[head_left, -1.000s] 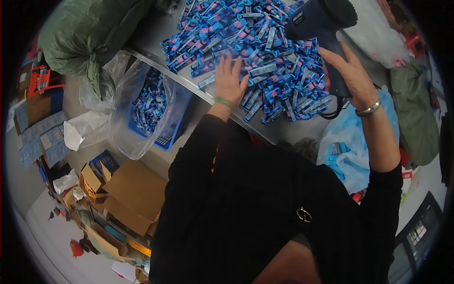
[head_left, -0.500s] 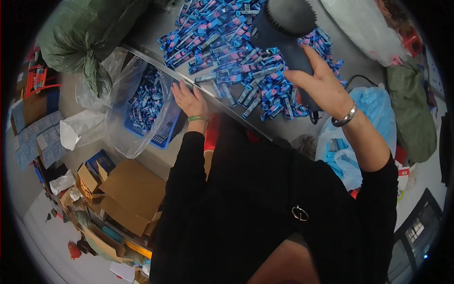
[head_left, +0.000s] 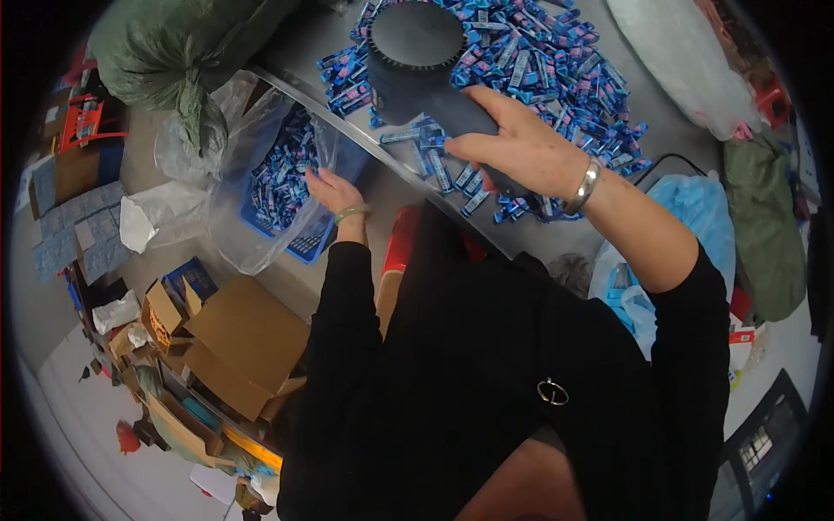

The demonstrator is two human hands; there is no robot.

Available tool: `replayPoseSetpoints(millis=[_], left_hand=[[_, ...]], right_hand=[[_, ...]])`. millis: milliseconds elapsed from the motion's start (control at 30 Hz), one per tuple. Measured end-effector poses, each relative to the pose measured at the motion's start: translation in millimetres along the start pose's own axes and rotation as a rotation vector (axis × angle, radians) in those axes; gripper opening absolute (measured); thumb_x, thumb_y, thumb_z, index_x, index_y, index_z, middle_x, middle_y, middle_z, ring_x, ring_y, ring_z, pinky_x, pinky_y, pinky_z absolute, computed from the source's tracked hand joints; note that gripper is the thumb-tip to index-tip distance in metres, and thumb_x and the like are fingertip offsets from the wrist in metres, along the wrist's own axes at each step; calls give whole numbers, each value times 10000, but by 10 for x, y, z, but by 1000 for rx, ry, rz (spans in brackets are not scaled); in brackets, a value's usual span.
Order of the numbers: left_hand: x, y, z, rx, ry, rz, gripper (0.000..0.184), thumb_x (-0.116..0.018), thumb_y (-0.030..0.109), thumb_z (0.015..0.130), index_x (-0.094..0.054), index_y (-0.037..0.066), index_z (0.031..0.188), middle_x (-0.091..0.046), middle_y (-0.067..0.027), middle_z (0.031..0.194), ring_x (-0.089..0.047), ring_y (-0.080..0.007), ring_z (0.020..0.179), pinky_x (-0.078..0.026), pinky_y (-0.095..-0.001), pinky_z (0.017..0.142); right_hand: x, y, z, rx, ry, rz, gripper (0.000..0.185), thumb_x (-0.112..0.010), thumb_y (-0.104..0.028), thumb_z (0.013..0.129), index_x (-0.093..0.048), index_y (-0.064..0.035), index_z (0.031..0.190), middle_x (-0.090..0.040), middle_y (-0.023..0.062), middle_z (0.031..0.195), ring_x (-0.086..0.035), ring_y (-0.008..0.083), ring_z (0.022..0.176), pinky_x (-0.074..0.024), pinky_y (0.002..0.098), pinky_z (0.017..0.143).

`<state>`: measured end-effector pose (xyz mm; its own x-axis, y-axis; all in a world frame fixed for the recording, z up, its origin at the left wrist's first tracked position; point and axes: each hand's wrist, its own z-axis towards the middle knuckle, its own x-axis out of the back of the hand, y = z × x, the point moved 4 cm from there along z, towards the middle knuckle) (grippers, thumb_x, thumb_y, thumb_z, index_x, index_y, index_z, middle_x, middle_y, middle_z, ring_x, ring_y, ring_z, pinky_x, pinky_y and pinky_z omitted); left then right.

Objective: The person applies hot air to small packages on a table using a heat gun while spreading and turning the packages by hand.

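My right hand [head_left: 530,152], with a silver bangle at the wrist, grips a dark device [head_left: 417,82] with a round, toothed-rimmed end, held over the metal table [head_left: 300,87]. Beneath and around it lies a heap of small blue and pink wrapped packets [head_left: 556,78]. My left hand [head_left: 334,191], wearing a green bangle, is open off the table's edge, fingers loosely apart, with nothing visible in it. It is beside a blue basket [head_left: 308,247] lined with a clear plastic bag [head_left: 234,234], which holds more such packets [head_left: 282,178].
A tied green sack [head_left: 174,61] lies at the upper left. Cardboard boxes [head_left: 243,326] stand at the lower left. On the right are a light-blue bag [head_left: 695,208], another green sack [head_left: 764,226] and a white bag [head_left: 678,61]. A black cable [head_left: 669,158] runs along the table.
My right hand and the dark device have moved left across the heap. My left hand has left the packets on the table and moved left and down to the basket's side.
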<state>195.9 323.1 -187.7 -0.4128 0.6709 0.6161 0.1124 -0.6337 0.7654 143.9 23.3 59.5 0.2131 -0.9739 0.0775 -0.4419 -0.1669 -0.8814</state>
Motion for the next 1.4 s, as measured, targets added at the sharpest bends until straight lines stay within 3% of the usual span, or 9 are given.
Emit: replayPoseSetpoints(millis=[167, 333, 533, 800, 967, 1067, 1200, 1333, 1400], left_hand=[[250, -148, 118, 135, 26, -103, 471, -406, 251, 999, -419, -95, 1318, -468, -301, 1311, -443, -425, 1212, -333, -439, 1044], [251, -101, 189, 14, 2, 31, 462, -417, 252, 994, -440, -87, 1306, -480, -292, 1299, -447, -418, 1205, -332, -445, 1039], [-228, 328, 504, -344, -129, 80, 415, -459, 226, 968, -471, -49, 1279, -499, -269, 1260, -456, -420, 1169, -337, -472, 1024], [-562, 880, 733, -464, -142, 66, 402, -481, 211, 952, -469, -19, 1281, -493, -245, 1267, -449, -402, 1190, -346, -462, 1023], [-720, 1248, 790, -546, -214, 28, 394, -494, 205, 944, -481, -15, 1271, -490, -242, 1272, -447, -407, 1195, -350, -464, 1022], [-817, 1477, 812, -587, -216, -29, 391, -524, 210, 927, -503, -1, 1255, -478, -240, 1291, -445, -417, 1200, -355, -475, 1019], [-973, 1885, 661, -819, -315, -2, 477, -630, 243, 860, -513, 83, 1293, -451, -219, 1347, -425, -402, 1240, -336, -487, 1042], [-1244, 2142, 377, -1296, -609, 165, 630, -716, 309, 778, -480, 214, 1354, -366, -179, 1446, -342, -380, 1336, -284, -509, 1094], [-1362, 2166, 421, -1343, -609, 226, 671, -727, 329, 763, -460, 189, 1363, -357, -178, 1453, -323, -378, 1350, -246, -516, 1114]], right_hand=[[-67, -26, 377, 53, 155, -130, 530, -648, -237, 825, -441, 16, 1243, -558, 52, 758, -568, 113, 543, -477, 268, 520], [-98, -80, 166, 10, -88, -66, 541, -644, -240, 829, -435, 15, 1257, -564, 55, 788, -560, 103, 535, -473, 264, 516], [647, -34, -10, 129, 492, -201, 529, -658, -243, 841, -443, -14, 1267, -556, 30, 763, -558, 89, 530, -457, 241, 494], [707, 132, -712, -203, 136, -46, 557, -642, -251, 830, -432, -3, 1282, -537, 42, 783, -569, 101, 532, -467, 247, 498], [772, 85, -371, -51, 485, -55, 577, -643, -246, 836, -412, -2, 1305, -552, 43, 791, -577, 101, 547, -472, 245, 499], [732, 22, -154, -2, 324, -60, 573, -649, -243, 834, -420, 1, 1299, -555, 45, 794, -578, 103, 548, -473, 247, 498], [906, -68, 43, 48, 385, -33, 537, -654, -239, 833, -442, 3, 1264, -551, 49, 786, -576, 109, 537, -468, 250, 495], [1351, -45, 277, 149, 653, -100, 531, -651, -249, 823, -444, 10, 1238, -564, 53, 779, -581, 111, 543, -468, 252, 493], [1386, -130, 245, 118, 616, -65, 551, -652, -254, 816, -438, 17, 1244, -573, 60, 790, -590, 117, 549, -476, 258, 493]])
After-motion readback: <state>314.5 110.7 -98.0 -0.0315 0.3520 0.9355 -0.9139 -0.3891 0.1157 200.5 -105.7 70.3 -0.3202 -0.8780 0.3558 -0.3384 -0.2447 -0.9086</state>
